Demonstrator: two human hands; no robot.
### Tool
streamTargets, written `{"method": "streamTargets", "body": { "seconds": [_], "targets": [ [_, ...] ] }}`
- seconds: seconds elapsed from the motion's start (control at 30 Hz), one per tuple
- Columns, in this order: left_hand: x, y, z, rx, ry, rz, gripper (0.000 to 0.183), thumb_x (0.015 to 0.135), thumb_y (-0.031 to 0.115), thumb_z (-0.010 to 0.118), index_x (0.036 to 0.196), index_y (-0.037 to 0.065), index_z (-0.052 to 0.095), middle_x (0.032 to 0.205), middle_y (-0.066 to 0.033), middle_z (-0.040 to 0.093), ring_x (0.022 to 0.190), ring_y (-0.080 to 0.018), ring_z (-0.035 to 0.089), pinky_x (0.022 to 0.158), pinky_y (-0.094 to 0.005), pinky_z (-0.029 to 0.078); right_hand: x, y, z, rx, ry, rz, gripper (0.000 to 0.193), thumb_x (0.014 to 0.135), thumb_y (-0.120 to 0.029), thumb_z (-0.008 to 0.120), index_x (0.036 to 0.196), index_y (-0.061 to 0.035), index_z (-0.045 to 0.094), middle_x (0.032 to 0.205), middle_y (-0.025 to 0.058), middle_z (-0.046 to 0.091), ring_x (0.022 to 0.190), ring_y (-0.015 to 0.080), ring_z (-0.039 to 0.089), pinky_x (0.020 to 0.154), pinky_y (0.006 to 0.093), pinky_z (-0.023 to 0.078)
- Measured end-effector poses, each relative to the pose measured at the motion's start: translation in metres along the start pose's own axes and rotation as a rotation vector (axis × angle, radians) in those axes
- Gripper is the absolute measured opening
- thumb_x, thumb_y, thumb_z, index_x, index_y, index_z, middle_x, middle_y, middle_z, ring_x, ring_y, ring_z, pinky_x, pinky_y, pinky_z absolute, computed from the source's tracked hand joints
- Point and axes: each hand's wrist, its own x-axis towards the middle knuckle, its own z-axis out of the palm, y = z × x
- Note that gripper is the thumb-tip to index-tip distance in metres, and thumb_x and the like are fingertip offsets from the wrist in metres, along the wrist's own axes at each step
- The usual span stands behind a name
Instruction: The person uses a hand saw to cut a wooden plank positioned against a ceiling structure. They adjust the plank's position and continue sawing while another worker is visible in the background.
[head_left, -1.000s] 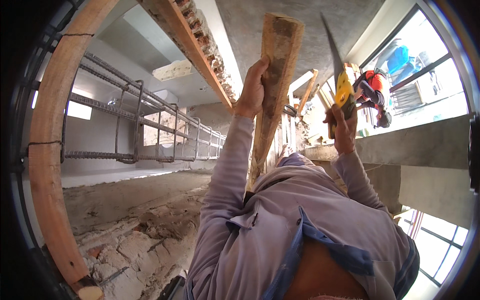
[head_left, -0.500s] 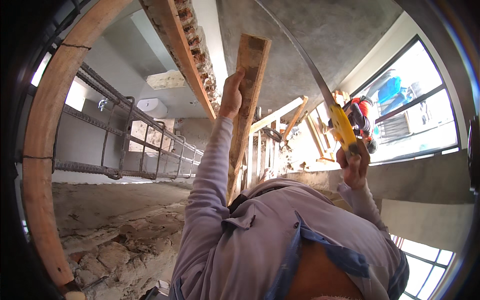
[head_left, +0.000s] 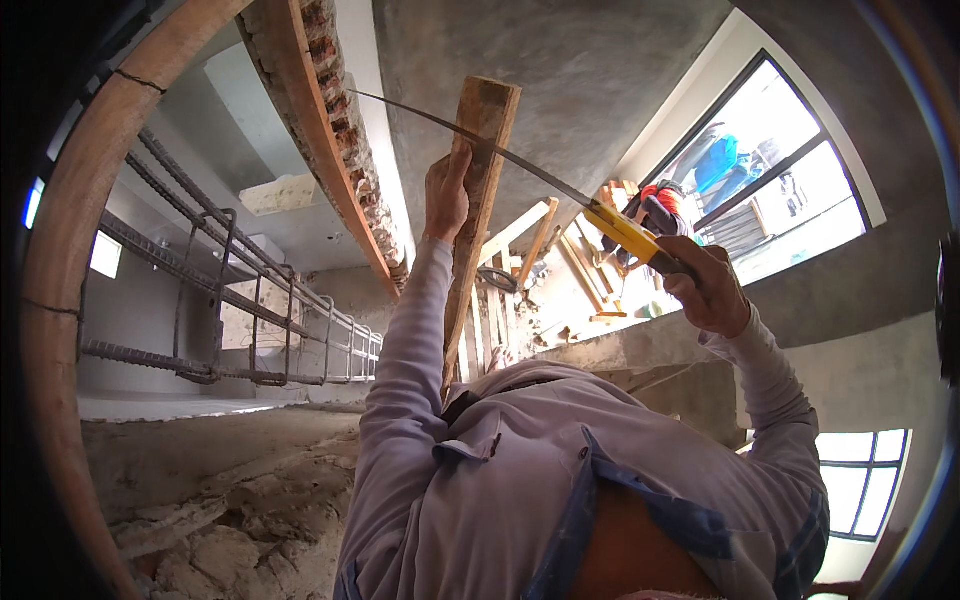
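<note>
Head view — left hand (head_left: 447, 197) clasps plank (head_left: 481, 205), right hand (head_left: 714, 288) grips saw (head_left: 618, 230) — grey concrete (head_left: 590, 90), window (head_left: 775, 165)

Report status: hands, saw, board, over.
Left hand gripping board. Right hand holding yellow-handled saw. Blade crosses board in view, contact unclear. Left hand appears close to blade.

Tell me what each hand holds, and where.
The left hand grips the wooden board near its upper end; the right hand grips the handsaw by its handle.
</note>
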Motion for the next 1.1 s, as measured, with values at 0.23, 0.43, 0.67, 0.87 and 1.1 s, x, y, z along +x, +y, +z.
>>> {"method": "streamTargets", "body": {
  "seconds": [0.23, 0.43, 0.67, 0.87, 1.1],
  "targets": [
    [-0.009, 0.011, -0.001, 0.113, -0.047, -0.067, 0.067, 0.093, 0.056, 0.044, 0.079, -0.009, 0.057, 0.068, -0.0090, 0.055, 0.066, -0.0153, 0.043, 0.062, -0.0330, 0.038, -0.017, -0.031, -0.002, -0.134, -0.019, 0.027, 0.037, 0.088, -0.027, 0.064, 0.111, 0.0003, 0.057, 0.073, 0.0144, 0.067, 0.064, 0.0292, 0.067, 0.057, 0.0354, 0.051],
    [-0.014, 0.021, 0.009, 0.097, -0.037, -0.053, 0.067, 0.094, 0.055, 0.043, 0.080, -0.010, 0.054, 0.065, -0.0115, 0.052, 0.065, -0.0172, 0.041, 0.061, -0.0353, 0.036, -0.022, -0.056, -0.015, -0.276, -0.084, 0.063, 0.038, 0.086, -0.028, 0.065, 0.111, -0.0005, 0.057, 0.075, 0.0141, 0.066, 0.065, 0.0318, 0.066, 0.060, 0.0389, 0.051],
    [-0.012, 0.006, 0.006, 0.136, -0.046, -0.033, 0.067, 0.093, 0.056, 0.043, 0.079, -0.008, 0.054, 0.066, -0.0094, 0.053, 0.065, -0.0165, 0.042, 0.062, -0.0336, 0.037, -0.038, -0.057, -0.031, -0.307, -0.124, 0.041, 0.041, 0.087, -0.029, 0.063, 0.117, -0.0021, 0.056, 0.077, 0.0146, 0.066, 0.065, 0.0326, 0.065, 0.060, 0.0393, 0.050],
    [-0.015, -0.003, 0.025, 0.077, -0.033, -0.044, 0.068, 0.093, 0.057, 0.042, 0.072, -0.007, 0.051, 0.059, -0.0095, 0.044, 0.061, -0.0163, 0.038, 0.057, -0.0371, 0.034, -0.002, -0.040, -0.011, -0.297, -0.124, 0.103, 0.037, 0.086, -0.029, 0.065, 0.112, -0.0044, 0.056, 0.077, 0.0153, 0.066, 0.063, 0.0337, 0.064, 0.058, 0.0403, 0.050],
    [-0.012, -0.017, 0.027, 0.125, -0.033, -0.051, 0.069, 0.093, 0.057, 0.040, 0.072, -0.008, 0.052, 0.059, -0.0153, 0.046, 0.059, -0.0193, 0.042, 0.057, -0.0385, 0.035, -0.032, -0.060, -0.036, -0.343, -0.108, 0.072, 0.036, 0.084, -0.028, 0.067, 0.111, -0.0056, 0.056, 0.075, 0.0142, 0.066, 0.062, 0.0328, 0.064, 0.056, 0.0415, 0.049]
  ]
}}
